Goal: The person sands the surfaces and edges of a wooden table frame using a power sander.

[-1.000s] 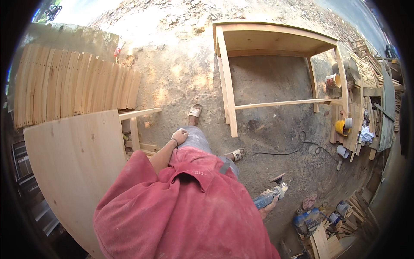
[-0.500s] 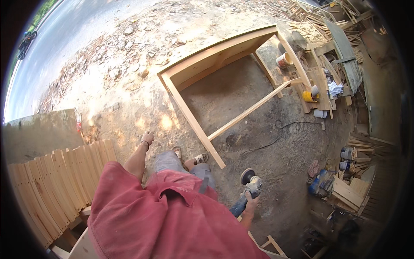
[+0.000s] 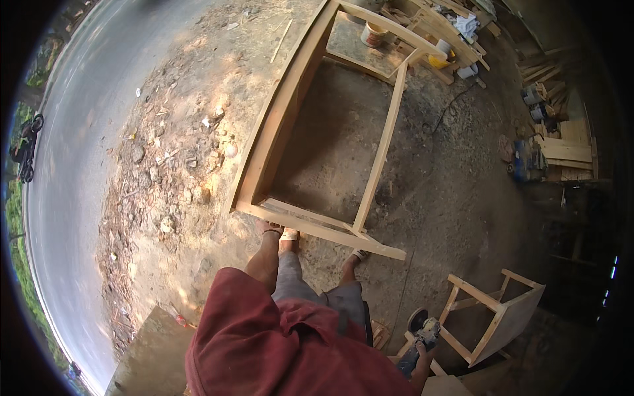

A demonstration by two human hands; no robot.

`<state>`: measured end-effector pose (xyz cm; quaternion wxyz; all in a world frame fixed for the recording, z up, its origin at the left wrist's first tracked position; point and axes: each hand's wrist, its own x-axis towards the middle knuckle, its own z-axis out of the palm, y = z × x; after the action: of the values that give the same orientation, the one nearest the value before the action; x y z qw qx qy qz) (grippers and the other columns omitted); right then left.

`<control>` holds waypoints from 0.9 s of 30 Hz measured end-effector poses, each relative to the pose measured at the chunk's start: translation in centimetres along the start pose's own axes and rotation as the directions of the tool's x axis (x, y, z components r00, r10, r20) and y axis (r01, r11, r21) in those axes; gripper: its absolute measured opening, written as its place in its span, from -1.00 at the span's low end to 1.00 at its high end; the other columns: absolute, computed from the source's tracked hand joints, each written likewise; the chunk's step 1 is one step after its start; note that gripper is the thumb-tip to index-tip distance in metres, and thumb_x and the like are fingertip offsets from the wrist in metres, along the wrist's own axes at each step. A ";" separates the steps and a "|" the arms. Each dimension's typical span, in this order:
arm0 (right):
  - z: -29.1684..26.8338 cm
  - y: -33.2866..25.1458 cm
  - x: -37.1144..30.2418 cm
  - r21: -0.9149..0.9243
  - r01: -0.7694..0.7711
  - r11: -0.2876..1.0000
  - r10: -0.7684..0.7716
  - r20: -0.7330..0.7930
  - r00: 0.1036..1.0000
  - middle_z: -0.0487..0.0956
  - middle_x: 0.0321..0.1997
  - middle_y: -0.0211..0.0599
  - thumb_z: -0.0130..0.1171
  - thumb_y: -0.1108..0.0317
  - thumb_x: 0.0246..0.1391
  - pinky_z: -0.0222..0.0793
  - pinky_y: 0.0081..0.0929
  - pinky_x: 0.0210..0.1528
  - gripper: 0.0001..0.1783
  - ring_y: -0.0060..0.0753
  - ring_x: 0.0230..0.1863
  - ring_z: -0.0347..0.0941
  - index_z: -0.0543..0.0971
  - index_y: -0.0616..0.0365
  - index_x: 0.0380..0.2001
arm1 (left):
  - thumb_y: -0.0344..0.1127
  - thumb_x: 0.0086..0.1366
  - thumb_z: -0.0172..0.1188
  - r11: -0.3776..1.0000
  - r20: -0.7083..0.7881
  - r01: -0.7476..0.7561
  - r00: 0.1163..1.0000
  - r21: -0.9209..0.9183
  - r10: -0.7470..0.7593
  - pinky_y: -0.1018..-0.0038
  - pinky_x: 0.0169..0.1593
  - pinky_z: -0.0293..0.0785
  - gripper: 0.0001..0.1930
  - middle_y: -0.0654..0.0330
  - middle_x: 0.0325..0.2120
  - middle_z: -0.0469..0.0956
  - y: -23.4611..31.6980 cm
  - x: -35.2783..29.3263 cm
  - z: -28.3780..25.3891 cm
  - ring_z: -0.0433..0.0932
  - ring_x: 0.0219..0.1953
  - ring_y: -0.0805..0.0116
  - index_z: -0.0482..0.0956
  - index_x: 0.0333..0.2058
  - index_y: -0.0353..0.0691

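Observation:
My right hand (image 3: pixel 420 363) is wrapped round the body of an angle grinder (image 3: pixel 428 332), low on the right. A round pad (image 3: pixel 417 320) faces up at the tool's far end. My left hand (image 3: pixel 268 226) reaches forward to the near corner of a bare wooden table frame (image 3: pixel 380 165) lying on its side. It is at the edge of the near leg (image 3: pixel 323 231); its fingers are small and partly hidden there, so their grip does not show. Both my feet stand just short of that leg.
A smaller wooden frame (image 3: pixel 492 307) stands at the right. Buckets, including a white one (image 3: pixel 374 34), and wood scraps lie beyond the table. A dark cord (image 3: pixel 449 112) crosses the ground. Rubble (image 3: pixel 191 158) borders the road (image 3: pixel 86 165) at left.
My view has turned left and come closer to the table frame. My left hand has gone from hanging free to the frame's near corner. The grinder stays in my right hand, now lower right.

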<state>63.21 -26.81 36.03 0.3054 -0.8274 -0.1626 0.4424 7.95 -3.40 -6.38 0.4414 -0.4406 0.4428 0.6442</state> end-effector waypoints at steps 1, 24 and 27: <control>-0.6 1.3 -1.7 -0.001 -0.001 1.000 0.001 -0.060 0.998 0.48 0.13 -0.19 0.39 0.40 -0.04 0.52 -0.30 -0.02 -0.08 -0.28 0.01 0.52 0.22 0.17 0.39 | 0.44 0.40 -0.28 0.998 0.031 0.011 0.999 -0.055 -0.009 0.12 0.24 0.31 -0.18 0.21 0.19 0.48 -0.7 -0.1 1.4 0.46 0.18 0.12 0.26 0.39 -0.02; -2.6 14.8 -14.5 0.140 -0.058 0.989 0.078 -0.147 0.986 0.55 -0.03 -0.17 0.42 0.09 -0.06 0.51 -0.29 -0.05 -0.24 -0.27 -0.10 0.54 0.41 0.20 0.17 | 0.15 0.33 0.06 0.988 0.548 0.128 0.822 0.086 -0.154 0.33 -0.33 0.49 -0.61 0.43 -0.66 0.44 4.4 -8.7 8.1 0.48 -0.59 0.46 0.52 -0.44 -0.03; -3.6 13.1 -14.7 0.194 -0.025 0.981 0.063 -0.189 0.980 0.55 -0.03 -0.16 0.42 0.09 -0.05 0.51 -0.28 -0.05 -0.23 -0.26 -0.10 0.54 0.40 0.20 0.18 | 0.16 0.32 0.07 0.994 0.485 0.048 0.870 0.094 -0.088 0.30 -0.35 0.51 -0.60 0.43 -0.68 0.44 5.5 -15.9 10.2 0.47 -0.62 0.45 0.53 -0.46 -0.03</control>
<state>58.06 -46.00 38.39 0.3876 -0.8371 -0.0705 0.3795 4.43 2.35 12.12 0.5781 -0.2612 0.3266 0.7006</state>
